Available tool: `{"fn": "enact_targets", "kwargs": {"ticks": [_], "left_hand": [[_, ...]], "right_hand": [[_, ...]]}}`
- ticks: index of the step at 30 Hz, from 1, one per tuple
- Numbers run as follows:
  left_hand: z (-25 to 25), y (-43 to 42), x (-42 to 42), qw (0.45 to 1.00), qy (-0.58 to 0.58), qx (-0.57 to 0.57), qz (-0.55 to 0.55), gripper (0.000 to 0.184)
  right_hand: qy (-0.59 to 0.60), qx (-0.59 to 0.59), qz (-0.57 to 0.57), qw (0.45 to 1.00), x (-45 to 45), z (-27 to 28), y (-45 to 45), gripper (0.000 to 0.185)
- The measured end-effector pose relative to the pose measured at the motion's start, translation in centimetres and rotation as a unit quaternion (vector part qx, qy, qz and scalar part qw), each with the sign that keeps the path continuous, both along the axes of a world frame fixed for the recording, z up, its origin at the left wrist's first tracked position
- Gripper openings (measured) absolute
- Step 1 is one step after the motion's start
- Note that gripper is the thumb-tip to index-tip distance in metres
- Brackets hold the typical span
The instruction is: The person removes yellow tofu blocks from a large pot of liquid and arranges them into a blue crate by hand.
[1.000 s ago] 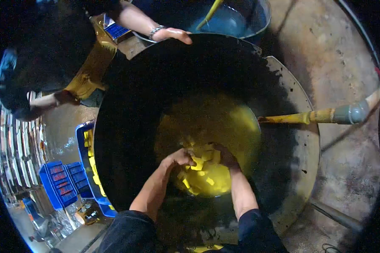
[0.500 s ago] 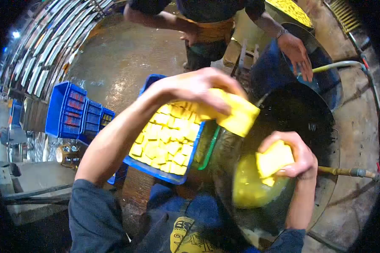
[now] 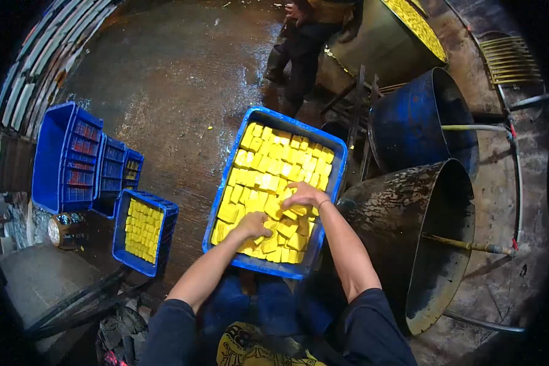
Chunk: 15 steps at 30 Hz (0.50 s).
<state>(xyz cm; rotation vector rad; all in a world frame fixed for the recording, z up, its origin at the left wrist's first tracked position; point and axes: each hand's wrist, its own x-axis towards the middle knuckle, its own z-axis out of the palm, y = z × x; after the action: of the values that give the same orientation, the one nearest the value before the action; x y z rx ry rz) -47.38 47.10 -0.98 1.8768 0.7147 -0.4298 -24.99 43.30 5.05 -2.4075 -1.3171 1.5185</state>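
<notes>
A large blue crate [image 3: 343, 152] stands in front of me, filled with rows of yellow blocks [image 3: 267, 181]. My left hand [image 3: 252, 226] is at the lower middle of the crate, its fingers bent down onto the blocks. Just to the right and a little farther away, my right hand [image 3: 303, 196] curls over yellow blocks, thumb and fingers around one of them. What lies under the left fingers is partly hidden by the hand.
A smaller blue crate of yellow blocks [image 3: 171, 210] and stacked blue crates [image 3: 55, 158] stand left. A big dark vat [image 3: 384, 207] and a blue barrel [image 3: 402, 122] are right. A person [image 3: 302, 55] stands beyond the crate.
Both hands have gone from the vat, with yellow blocks held in each, to the crate on the left. The view has turned toward the crate, and the other person now stands farther up in view.
</notes>
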Motion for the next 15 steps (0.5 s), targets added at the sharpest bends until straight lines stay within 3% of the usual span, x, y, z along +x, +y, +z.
{"fn": "enact_targets", "kwargs": {"ticks": [2, 4, 5, 6, 9, 11, 12, 13, 14, 15], "left_hand": [[2.2, 0.2, 0.0, 1.000, 0.018, -0.004, -0.006, 0.061], [3.5, 0.3, 0.1, 0.996, 0.044, 0.080, 0.002, 0.057], [4.1, 0.5, 0.1, 0.993, 0.022, 0.111, 0.029, 0.040], [4.5, 1.1, 0.4, 0.993, 0.022, 0.117, 0.021, 0.040], [5.1, 3.3, 1.6, 0.979, -0.106, 0.159, 0.075, 0.031], [3.9, 4.8, 3.0, 0.969, -0.151, 0.180, 0.075, 0.028], [3.2, 5.3, 3.6, 0.967, -0.169, 0.178, 0.074, 0.027], [3.3, 5.7, 3.8, 0.952, -0.169, 0.254, 0.023, 0.026], [3.6, 6.5, 4.5, 0.928, -0.172, 0.331, -0.024, 0.025], [4.1, 7.5, 5.5, 0.931, -0.184, 0.315, -0.015, 0.031]], "right_hand": [[-0.006, 0.003, -0.058, 0.998, 0.8, -1.0, 0.1, 0.083], [-0.026, 0.015, -0.132, 0.991, 2.1, -0.8, 0.4, 0.079], [-0.073, 0.023, -0.123, 0.989, 2.1, -0.7, 0.3, 0.071], [-0.072, 0.027, -0.132, 0.988, 2.1, -0.6, 0.2, 0.071], [-0.260, 0.104, -0.177, 0.944, 0.5, 1.2, -1.1, 0.065], [-0.313, 0.278, -0.211, 0.883, 0.0, 0.8, -4.0, 0.060], [-0.290, 0.350, -0.238, 0.858, -1.1, 2.0, -6.2, 0.054], [-0.269, 0.418, -0.261, 0.828, -2.8, 4.6, -8.6, 0.049], [-0.242, 0.412, -0.312, 0.821, -4.9, 7.0, -10.7, 0.042], [-0.221, 0.391, -0.386, 0.806, -7.2, 8.1, -13.2, 0.037]]}}
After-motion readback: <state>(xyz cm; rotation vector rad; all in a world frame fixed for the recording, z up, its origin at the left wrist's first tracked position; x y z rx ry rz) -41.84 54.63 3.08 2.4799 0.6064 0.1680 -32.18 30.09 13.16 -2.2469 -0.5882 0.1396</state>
